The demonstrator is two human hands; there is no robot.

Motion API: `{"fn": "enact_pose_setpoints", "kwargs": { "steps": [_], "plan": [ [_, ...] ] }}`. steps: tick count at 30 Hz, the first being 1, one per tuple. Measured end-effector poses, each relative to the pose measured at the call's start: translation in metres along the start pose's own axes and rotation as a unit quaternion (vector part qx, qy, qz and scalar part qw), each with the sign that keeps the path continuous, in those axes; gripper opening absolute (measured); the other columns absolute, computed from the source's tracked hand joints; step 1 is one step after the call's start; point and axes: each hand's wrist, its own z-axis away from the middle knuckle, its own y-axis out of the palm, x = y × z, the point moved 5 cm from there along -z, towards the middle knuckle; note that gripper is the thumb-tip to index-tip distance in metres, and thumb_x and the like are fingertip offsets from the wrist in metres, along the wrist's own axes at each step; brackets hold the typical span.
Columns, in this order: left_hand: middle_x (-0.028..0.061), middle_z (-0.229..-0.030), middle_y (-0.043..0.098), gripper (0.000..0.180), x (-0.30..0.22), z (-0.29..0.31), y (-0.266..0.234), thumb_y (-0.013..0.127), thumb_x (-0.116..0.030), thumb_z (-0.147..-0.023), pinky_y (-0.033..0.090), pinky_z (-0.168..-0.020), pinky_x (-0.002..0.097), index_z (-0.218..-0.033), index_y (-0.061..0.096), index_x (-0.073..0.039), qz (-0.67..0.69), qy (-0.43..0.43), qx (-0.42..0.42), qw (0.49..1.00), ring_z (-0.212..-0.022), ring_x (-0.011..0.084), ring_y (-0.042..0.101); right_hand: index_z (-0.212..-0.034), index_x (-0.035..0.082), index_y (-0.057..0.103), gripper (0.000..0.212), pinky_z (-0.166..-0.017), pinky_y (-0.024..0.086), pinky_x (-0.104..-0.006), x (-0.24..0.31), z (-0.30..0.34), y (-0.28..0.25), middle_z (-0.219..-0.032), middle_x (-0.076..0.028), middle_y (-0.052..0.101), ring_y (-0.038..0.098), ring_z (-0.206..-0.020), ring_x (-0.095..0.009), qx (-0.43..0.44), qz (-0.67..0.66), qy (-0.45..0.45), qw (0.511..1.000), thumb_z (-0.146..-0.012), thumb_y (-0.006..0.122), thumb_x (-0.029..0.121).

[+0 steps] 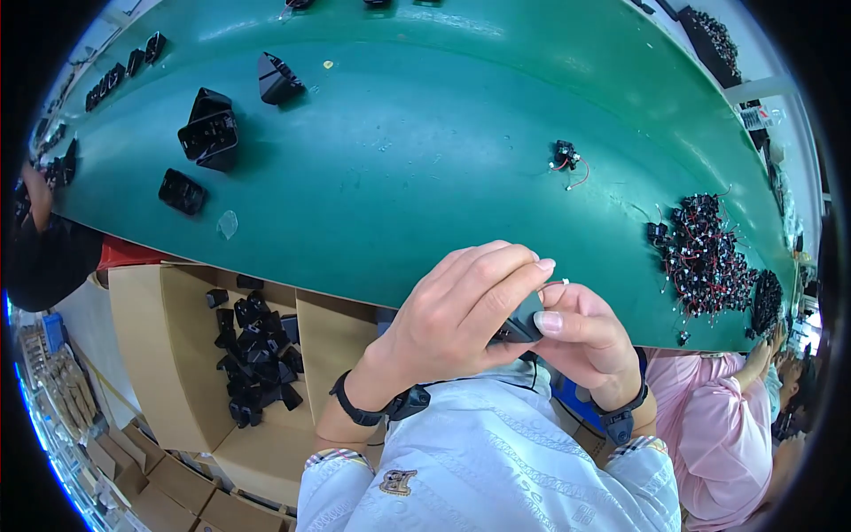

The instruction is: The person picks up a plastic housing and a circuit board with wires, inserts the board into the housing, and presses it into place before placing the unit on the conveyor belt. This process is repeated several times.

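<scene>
You have the black part in both hands, held in front of your shirt, about level with the near edge of the green worktable. Left hand: back uppermost, fingers bent close together over the part, nearly closed on it; how the thumb sits underneath is partly hidden. Right hand: thumb pressed on the part's right end, fingers curled in behind, little gap, gripping. A short red wire with a white connector shows between the fingertips of the two hands; cannot tell which hand, if either, has it. Dark band on each wrist. Toward the table's right end, by the near edge: a heap of small black components with red wires and white plugs. A loose wired component lies apart from it, farther in from the near edge. Toward the left end: a cluster of glossy black housings, one angular housing nearer the far edge, another housing nearer the near edge, a clear plastic scrap beside that one. Below the near edge, on your left: an open cardboard box holding jumbled black pieces. Pink-clad co-worker on your right.
</scene>
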Motion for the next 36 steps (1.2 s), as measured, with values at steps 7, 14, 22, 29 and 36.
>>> {"fn": "enact_pose_setpoints", "kwargs": {
  "steps": [7, 14, 22, 29, 36],
  "plan": [
    [0.0165, -0.127, 0.058, 0.081, 0.007, 0.000, 0.001, 0.088, -0.015, -0.063, 0.054, -0.092, 0.0436, -0.135, 0.053, -0.003, 0.089, -0.032, -0.005, 0.996, -0.113, 0.0347, 0.061, -0.116, -0.006, 0.066, 0.027, -0.103, 0.043, -0.0385, 0.006, 0.003, 0.011, -0.134, -0.016, 0.055, 0.056, -0.118, -0.023, 0.009, 0.087, -0.134, 0.987, -0.096, 0.061, 0.012],
    [0.0227, -0.139, 0.049, 0.098, 0.025, 0.018, 0.013, 0.085, -0.009, -0.067, 0.048, -0.102, 0.0412, -0.149, 0.032, -0.001, 0.427, -0.206, -0.077, 0.877, -0.123, 0.0308, 0.055, -0.113, 0.013, 0.076, 0.035, -0.101, 0.044, -0.0473, 0.034, 0.018, 0.040, -0.147, -0.024, 0.045, 0.050, -0.128, -0.039, -0.123, 0.696, -0.355, 0.612, -0.079, 0.074, 0.022],
    [0.0234, -0.139, 0.047, 0.090, 0.023, 0.023, 0.016, 0.092, -0.002, -0.062, 0.048, -0.101, 0.0452, -0.137, 0.043, -0.011, 0.528, -0.127, -0.039, 0.839, -0.121, 0.0330, 0.056, -0.091, 0.012, 0.074, 0.029, -0.098, 0.047, -0.0483, 0.051, 0.021, 0.063, -0.136, -0.020, 0.056, 0.055, -0.122, -0.039, -0.093, 0.705, -0.393, 0.583, -0.063, 0.079, 0.006],
    [0.0247, -0.138, 0.048, 0.079, 0.017, 0.021, 0.018, 0.088, 0.004, -0.065, 0.056, -0.092, 0.0463, -0.131, 0.049, -0.008, 0.505, -0.148, -0.017, 0.850, -0.109, 0.0346, 0.065, -0.083, 0.007, 0.072, 0.025, -0.092, 0.053, -0.0452, 0.046, 0.022, 0.063, -0.130, -0.019, 0.060, 0.061, -0.113, -0.039, -0.117, 0.724, -0.411, 0.541, -0.060, 0.081, 0.004],
    [0.0216, -0.132, 0.057, 0.085, 0.007, -0.004, 0.011, 0.092, -0.008, -0.063, 0.056, -0.092, 0.0393, -0.137, 0.051, -0.001, 0.302, -0.156, 0.055, 0.939, -0.111, 0.0310, 0.066, -0.086, 0.001, 0.075, 0.017, -0.086, 0.056, -0.0412, 0.032, 0.014, 0.015, -0.138, -0.022, 0.054, 0.063, -0.113, -0.035, -0.096, 0.526, -0.401, 0.744, -0.069, 0.081, 0.002]
  ]
}}
